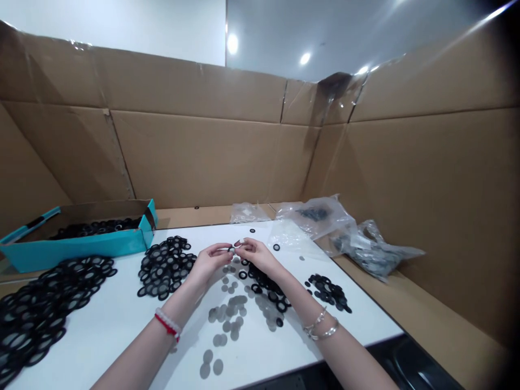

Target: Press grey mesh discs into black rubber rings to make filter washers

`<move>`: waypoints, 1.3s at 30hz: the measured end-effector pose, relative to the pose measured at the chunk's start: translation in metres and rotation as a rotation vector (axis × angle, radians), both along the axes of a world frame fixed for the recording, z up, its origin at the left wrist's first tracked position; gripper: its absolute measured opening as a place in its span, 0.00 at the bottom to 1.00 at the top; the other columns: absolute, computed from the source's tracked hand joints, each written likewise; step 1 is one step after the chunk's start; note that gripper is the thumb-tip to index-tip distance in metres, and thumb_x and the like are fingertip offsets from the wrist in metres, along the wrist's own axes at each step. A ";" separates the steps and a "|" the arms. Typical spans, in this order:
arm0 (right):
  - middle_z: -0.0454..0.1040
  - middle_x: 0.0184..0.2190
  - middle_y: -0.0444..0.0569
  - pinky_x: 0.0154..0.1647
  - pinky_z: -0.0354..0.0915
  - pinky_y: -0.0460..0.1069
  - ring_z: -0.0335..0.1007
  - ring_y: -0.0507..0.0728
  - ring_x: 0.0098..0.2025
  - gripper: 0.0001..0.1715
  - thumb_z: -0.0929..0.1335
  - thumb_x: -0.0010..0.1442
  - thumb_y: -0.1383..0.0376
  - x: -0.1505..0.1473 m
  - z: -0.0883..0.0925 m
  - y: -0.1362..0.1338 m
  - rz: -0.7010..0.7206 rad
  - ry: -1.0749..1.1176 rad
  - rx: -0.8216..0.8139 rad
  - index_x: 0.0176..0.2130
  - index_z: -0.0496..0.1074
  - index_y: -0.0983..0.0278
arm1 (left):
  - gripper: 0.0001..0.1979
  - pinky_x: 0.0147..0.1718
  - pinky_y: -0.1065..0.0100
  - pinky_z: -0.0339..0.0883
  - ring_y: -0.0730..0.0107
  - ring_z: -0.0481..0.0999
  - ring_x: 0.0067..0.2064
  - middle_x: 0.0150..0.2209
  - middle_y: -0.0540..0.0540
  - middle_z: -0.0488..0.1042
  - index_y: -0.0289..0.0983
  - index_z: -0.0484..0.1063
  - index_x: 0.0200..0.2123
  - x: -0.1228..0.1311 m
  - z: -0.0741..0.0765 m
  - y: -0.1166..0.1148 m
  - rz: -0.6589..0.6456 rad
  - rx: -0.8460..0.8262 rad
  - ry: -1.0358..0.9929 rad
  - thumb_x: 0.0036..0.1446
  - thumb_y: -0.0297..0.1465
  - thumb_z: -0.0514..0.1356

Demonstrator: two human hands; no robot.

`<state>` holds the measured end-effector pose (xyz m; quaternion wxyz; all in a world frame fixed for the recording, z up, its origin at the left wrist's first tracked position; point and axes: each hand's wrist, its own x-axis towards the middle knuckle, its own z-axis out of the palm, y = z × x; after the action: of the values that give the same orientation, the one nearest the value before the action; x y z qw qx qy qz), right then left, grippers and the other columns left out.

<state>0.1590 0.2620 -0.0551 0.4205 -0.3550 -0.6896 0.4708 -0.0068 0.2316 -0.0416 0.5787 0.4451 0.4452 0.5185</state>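
Observation:
My left hand [210, 261] and my right hand [257, 254] meet above the middle of the white table [122, 319]. Their fingertips pinch together on one small round part [233, 249], too small to name for sure. Below the hands lie several grey mesh discs [229, 314] and loose black rubber rings [266, 287]. A heap of black rings with mesh [164, 265] sits just left of my left hand. A red and white bracelet is on my left wrist, metal bangles on my right.
A teal cardboard tray [81, 246] with black rings stands at the back left. A large spread of black rings [36, 309] covers the table's left side, a small pile [329, 291] lies at the right. Plastic bags [325, 219] lie at the back right. Cardboard walls [211, 157] surround the table.

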 end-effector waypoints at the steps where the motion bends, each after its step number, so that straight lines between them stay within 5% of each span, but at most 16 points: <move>1: 0.73 0.30 0.47 0.35 0.63 0.48 0.70 0.54 0.32 0.19 0.69 0.54 0.53 0.000 0.000 -0.001 -0.003 0.005 0.004 0.38 0.68 0.65 | 0.19 0.37 0.67 0.68 0.66 0.77 0.32 0.29 0.44 0.78 0.34 0.74 0.35 0.000 -0.001 0.001 0.003 -0.024 -0.030 0.36 0.28 0.70; 14: 0.62 0.25 0.40 0.30 0.54 0.46 0.57 0.51 0.29 0.20 0.61 0.62 0.53 0.005 0.009 -0.021 -0.005 -0.198 0.144 0.26 0.63 0.63 | 0.15 0.37 0.68 0.68 0.66 0.76 0.34 0.32 0.41 0.79 0.33 0.77 0.33 -0.006 -0.006 0.000 -0.098 -0.090 0.003 0.37 0.28 0.70; 20: 0.53 0.24 0.39 0.28 0.51 0.46 0.51 0.50 0.27 0.18 0.59 0.63 0.54 0.005 0.007 -0.017 -0.079 -0.193 0.170 0.27 0.55 0.61 | 0.14 0.32 0.69 0.65 0.69 0.74 0.30 0.28 0.44 0.76 0.32 0.75 0.31 -0.010 -0.006 0.001 -0.004 -0.105 0.080 0.36 0.29 0.69; 28: 0.57 0.25 0.40 0.31 0.53 0.46 0.54 0.51 0.29 0.20 0.58 0.64 0.53 0.003 0.009 -0.024 0.017 -0.209 0.174 0.26 0.57 0.62 | 0.15 0.32 0.71 0.62 0.72 0.72 0.30 0.29 0.47 0.75 0.33 0.75 0.30 -0.006 0.001 -0.002 -0.115 -0.075 0.086 0.35 0.29 0.69; 35: 0.59 0.28 0.41 0.33 0.54 0.46 0.56 0.52 0.31 0.19 0.55 0.66 0.54 0.006 0.012 -0.024 0.019 -0.193 0.178 0.29 0.58 0.62 | 0.13 0.25 0.70 0.57 0.77 0.63 0.21 0.19 0.52 0.69 0.32 0.74 0.29 -0.008 -0.001 -0.006 -0.157 -0.134 0.140 0.35 0.27 0.68; 39: 0.59 0.25 0.41 0.30 0.53 0.46 0.55 0.51 0.28 0.21 0.58 0.65 0.53 0.005 0.009 -0.024 0.112 -0.245 0.195 0.26 0.58 0.63 | 0.13 0.27 0.71 0.58 0.74 0.68 0.25 0.23 0.49 0.72 0.33 0.74 0.30 -0.007 0.006 -0.008 -0.196 -0.114 0.138 0.35 0.27 0.68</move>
<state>0.1639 0.2381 -0.0456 0.3391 -0.3283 -0.7967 0.3775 -0.0137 0.2240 -0.0351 0.6190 0.4873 0.4671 0.4014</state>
